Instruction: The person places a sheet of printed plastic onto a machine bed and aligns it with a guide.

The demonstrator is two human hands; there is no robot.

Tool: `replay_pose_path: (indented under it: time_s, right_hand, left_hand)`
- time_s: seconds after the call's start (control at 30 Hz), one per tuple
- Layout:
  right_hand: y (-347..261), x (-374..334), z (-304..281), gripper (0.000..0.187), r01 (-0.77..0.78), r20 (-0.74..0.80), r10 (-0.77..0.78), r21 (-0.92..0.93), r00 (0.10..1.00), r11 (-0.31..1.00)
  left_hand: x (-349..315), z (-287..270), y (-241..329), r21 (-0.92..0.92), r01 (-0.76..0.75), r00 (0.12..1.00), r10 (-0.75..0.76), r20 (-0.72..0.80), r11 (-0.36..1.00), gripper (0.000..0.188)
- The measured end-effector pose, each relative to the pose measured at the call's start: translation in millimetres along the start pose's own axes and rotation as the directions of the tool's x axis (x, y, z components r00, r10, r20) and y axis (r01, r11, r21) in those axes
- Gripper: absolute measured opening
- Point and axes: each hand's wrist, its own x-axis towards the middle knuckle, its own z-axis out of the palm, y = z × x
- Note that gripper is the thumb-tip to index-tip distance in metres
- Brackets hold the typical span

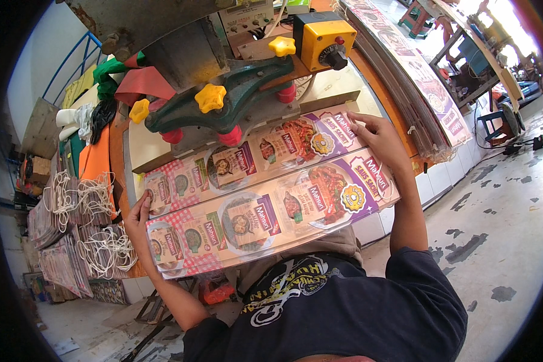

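Note:
A long printed card strip with food pictures lies on the machine's bed, against a metal guide bar. At its left end, the fingers of my left hand are closed on the edge. My right hand grips its right end, thumb over the top face. A similar strip lies nearer to me, alongside the first and over my lap; I cannot tell whether it is one or a stack. Above the far strip stands a dark green press bracket with yellow star knobs and pinkish-red feet.
A yellow control box with a black dial stands behind the bracket. Long printed strips are piled at the right. Bundles with white cords sit at the left beside an orange sheet. Another workbench stands far right.

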Motion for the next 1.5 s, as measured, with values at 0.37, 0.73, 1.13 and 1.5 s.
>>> replay_pose_path:
  time_s: [0.37, 0.73, 1.13, 1.5]
  right_hand:
    - [-1, 0, 0, 0.039, -0.009, 0.002, 0.009, -0.008, 1.000, 1.000]
    - [-2, -1, 0, 0.039, -0.011, -0.003, 0.011, 0.009, 1.000, 1.000]
    - [-1, -2, -1, 0.040, -0.027, -0.002, 0.027, -0.001, 1.000, 1.000]
    - [-4, -4, -2, 0.040, 0.007, -0.036, -0.008, -0.035, 0.999, 0.999]
  left_hand:
    - [-2, 0, 2, 0.016, -0.009, 1.000, 0.009, -0.010, 1.000, 0.042]
    - [-4, 2, 13, 0.056, 0.043, 0.999, -0.042, -0.019, 0.997, 0.042]
    - [-4, 6, 18, 0.076, -0.028, 0.999, 0.031, -0.027, 0.997, 0.043]
    - [2, 0, -2, 0.056, -0.092, 0.996, 0.092, 0.003, 0.994, 0.041]
